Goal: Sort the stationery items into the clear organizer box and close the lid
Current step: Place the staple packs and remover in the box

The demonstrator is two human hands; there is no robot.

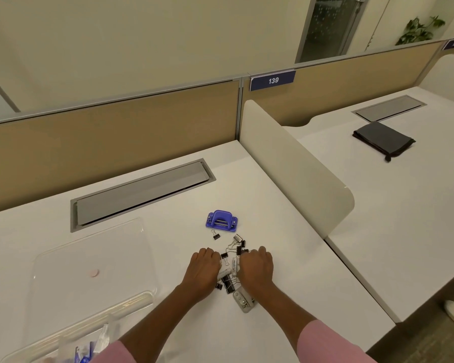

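Binder clips [233,260] heaped on the white desk [168,205], just nearer than the blue hole punch [222,219]. Left hand [203,267] and right hand [256,267] cupped palm-down on either side of the heap, fingers curled together against it; grip on any one clip not discernible. One stray clip [215,235] just beside the punch. Grey stapler [243,299] under the right wrist. Clear lid [89,258] lying flat, left of the punch; organizer box [71,344] nearer still, at the frame's bottom edge.

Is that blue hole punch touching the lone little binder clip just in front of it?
Apart. The head view shows white desk between the blue hole punch and the binder clip.
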